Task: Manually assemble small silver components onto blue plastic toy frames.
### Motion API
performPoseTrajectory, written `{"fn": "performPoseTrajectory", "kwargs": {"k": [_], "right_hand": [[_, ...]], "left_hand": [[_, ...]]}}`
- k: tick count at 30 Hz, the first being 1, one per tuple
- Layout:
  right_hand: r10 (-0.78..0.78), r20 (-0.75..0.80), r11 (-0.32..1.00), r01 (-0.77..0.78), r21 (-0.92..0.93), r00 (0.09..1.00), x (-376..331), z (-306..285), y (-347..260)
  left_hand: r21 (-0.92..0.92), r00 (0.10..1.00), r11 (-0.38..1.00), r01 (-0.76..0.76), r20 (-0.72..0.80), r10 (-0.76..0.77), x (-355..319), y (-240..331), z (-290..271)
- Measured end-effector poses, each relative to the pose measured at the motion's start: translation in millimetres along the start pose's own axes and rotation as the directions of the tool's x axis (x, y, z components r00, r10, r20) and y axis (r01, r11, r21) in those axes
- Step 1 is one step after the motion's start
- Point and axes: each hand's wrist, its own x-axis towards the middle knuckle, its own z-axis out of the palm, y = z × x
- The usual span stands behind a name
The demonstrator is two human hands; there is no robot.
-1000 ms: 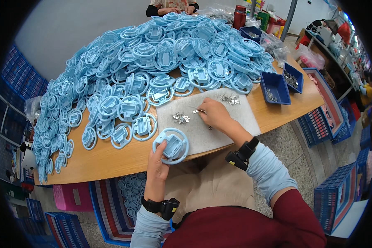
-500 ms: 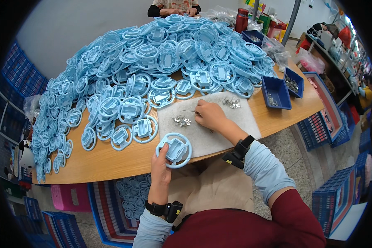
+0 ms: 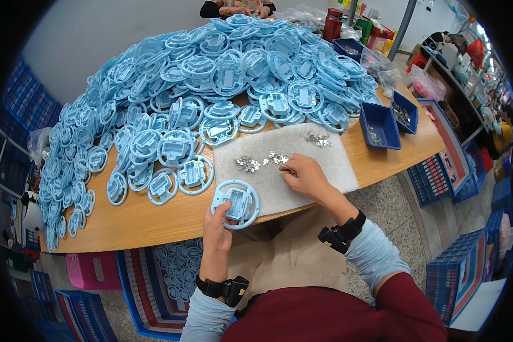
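My left hand (image 3: 216,232) grips a light-blue plastic ring-shaped part (image 3: 251,206) by its lower left rim, thumb over the boxy middle, above the table's front edge. In my right hand (image 3: 306,178) is a pair of thin metal tweezers (image 3: 279,165), pinched between the fingers. Their tips reach a small heap of shiny metal pieces (image 3: 277,157) on the white felt pad (image 3: 239,182). Two more heaps lie on this pad: one of metal pieces (image 3: 248,164) to the left, another of metal pieces (image 3: 319,139) at the far right.
A large pile of the same blue parts (image 3: 228,74) covers the table's (image 3: 137,225) far and left side. Two blue bins (image 3: 380,126) with small metal parts stand right. Below are a striped crate (image 3: 148,285) of blue parts and a pink stool (image 3: 94,271). Another person's hands (image 3: 245,10) work opposite.
My right hand has moved right and nearer to me, uncovering the middle heap of metal pieces. My left hand has shifted slightly left with the ring-shaped part.
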Motion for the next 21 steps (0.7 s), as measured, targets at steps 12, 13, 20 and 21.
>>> {"fn": "performPoseTrajectory", "kwargs": {"k": [12, 13, 20, 21], "right_hand": [[-0.002, 0.01, 0.97, 0.004, -0.245, 1.0, 38.2, 24.5, -15.2], [0.014, -0.003, 0.974, -0.015, -0.225, 1.0, 40.0, 23.8, -13.2], [0.009, -0.014, 0.997, -0.008, 0.073, 1.0, 36.6, 28.8, -14.0], [0.006, -0.008, 0.997, -0.005, 0.076, 1.0, 34.7, 30.7, -17.6]], "left_hand": [[0.01, 1.0, 1.0, 0.008, 0.019, -0.008, -3.2, 1.0, -0.1], [0.016, 1.0, 1.0, 0.004, 0.017, -0.005, -3.3, 1.4, 1.2], [0.006, 0.999, 0.999, 0.037, 0.007, -0.037, -1.1, 0.5, -1.5], [0.003, 1.0, 1.0, 0.025, 0.017, -0.025, -1.2, -0.3, -0.5]]}}
